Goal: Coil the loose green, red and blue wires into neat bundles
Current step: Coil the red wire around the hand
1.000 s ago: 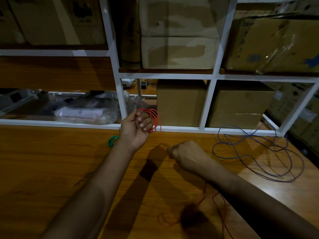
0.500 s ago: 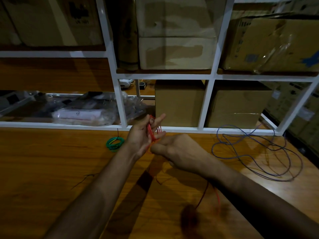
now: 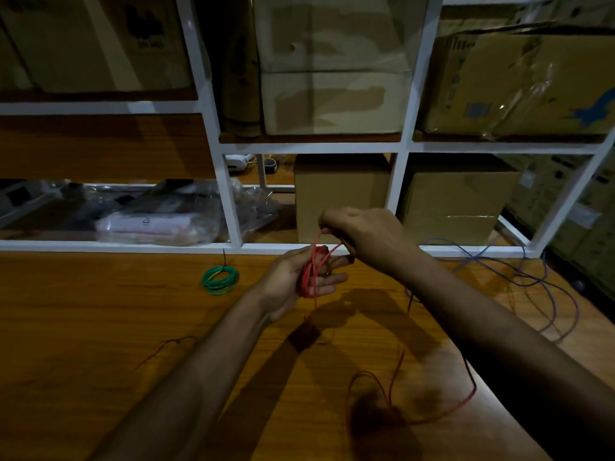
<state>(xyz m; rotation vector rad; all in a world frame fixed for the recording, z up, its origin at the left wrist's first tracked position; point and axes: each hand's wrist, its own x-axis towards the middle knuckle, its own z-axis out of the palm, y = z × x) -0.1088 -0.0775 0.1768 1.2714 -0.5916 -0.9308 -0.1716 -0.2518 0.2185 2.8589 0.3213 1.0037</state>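
From the head view, the person's left hand (image 3: 301,277) is held palm-up just above the wooden table (image 3: 100,327), fingers loosely spread, with the red wire (image 3: 311,274) wound in several loops around them, so that hand is carrying the growing bundle. The right hand (image 3: 364,236) sits just above and behind it, knuckles up, thumb and fingers pinched on a strand of the same red wire that runs taut down to the loops. The rest of the red wire trails away under the right forearm and lies in a loose, uncoiled curl on the table near the bottom edge, partly lost in shadow. To the left of the hands, the green wire (image 3: 220,279) lies already wound into a small tidy ring, flat on the table close to the white shelf frame (image 3: 229,201). Off to the right, well apart from the hands, the blue wire (image 3: 532,281) sprawls in wide loose loops over the table's far corner. A thin dark strand (image 3: 163,349) lies on the table to the left. Behind the frame stand cardboard boxes (image 3: 342,197), and some plastic-wrapped packets (image 3: 156,224) lie on the low shelf at left.
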